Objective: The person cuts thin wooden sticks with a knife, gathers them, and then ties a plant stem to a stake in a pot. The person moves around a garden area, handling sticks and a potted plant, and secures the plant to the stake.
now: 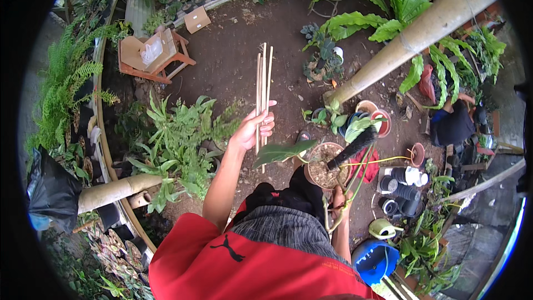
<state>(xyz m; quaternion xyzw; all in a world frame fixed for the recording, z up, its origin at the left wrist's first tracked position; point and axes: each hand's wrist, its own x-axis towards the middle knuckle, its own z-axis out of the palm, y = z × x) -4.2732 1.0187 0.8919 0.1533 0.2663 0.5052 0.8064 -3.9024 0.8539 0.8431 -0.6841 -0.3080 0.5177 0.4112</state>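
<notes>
My left hand (255,128) is closed around several thin bamboo sticks (264,79), held upright in front of me over the soil. To the right, my right hand (342,201) grips the near rim of a terracotta-coloured plant pot (308,171), partly hidden behind plant stems. The pot holds a chunky bark-like medium (327,160). A black fibrous pole (352,148) rises from it at a tilt. Its climbing plant has a broad dark green leaf (287,153) pointing left, and thick bare stems (344,212) bend down past my right hand.
A thick bamboo post (399,50) slants across the right. Behind the pot stand stacked pots (381,121); black pots (406,191), a green watering can (384,229) and a blue basket (374,260) sit right. An open cardboard box (135,52) rests on a wooden stool. Another person (452,123) crouches right.
</notes>
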